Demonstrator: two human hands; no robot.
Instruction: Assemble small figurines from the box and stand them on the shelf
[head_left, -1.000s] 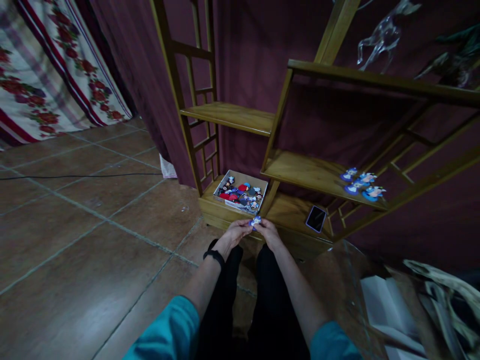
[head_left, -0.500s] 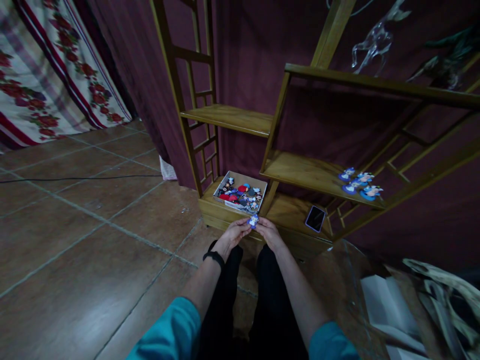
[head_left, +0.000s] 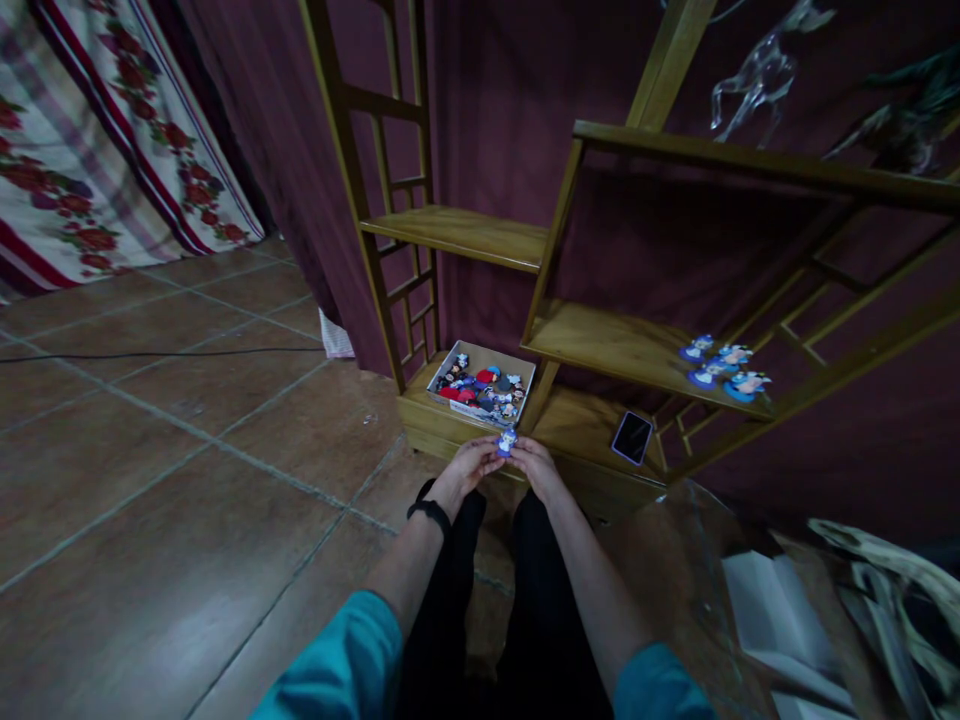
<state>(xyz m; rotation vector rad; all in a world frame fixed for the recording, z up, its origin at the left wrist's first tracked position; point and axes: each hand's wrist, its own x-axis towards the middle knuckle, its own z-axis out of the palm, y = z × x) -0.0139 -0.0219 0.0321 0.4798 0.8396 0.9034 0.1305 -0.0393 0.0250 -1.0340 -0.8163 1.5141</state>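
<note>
A small purple and white figurine (head_left: 507, 442) is held upright between my two hands, just in front of the shelf unit's lower edge. My left hand (head_left: 474, 463) grips it from the left, fingers closed at its base. From the other side my right hand (head_left: 535, 463) pinches it too. Right behind the hands, a shallow cardboard box (head_left: 491, 352) lies on the bottom shelf, full of jumbled small figurines in red, blue, black and white. Several similar figurines (head_left: 705, 375) stand grouped at the right end of the middle shelf (head_left: 600, 340).
A phone or tablet (head_left: 632, 438) with a dark screen lies on the bottom shelf at right. Higher up stands a clear horse figure (head_left: 761, 80). White boxes (head_left: 784, 610) and pale cloth sit on the floor at right. A black cable (head_left: 165, 354) crosses the tiles.
The figurine has turned slightly in my fingers and sits a touch more upright. Both hands stay in nearly the same place, and the view has shifted very slightly.
</note>
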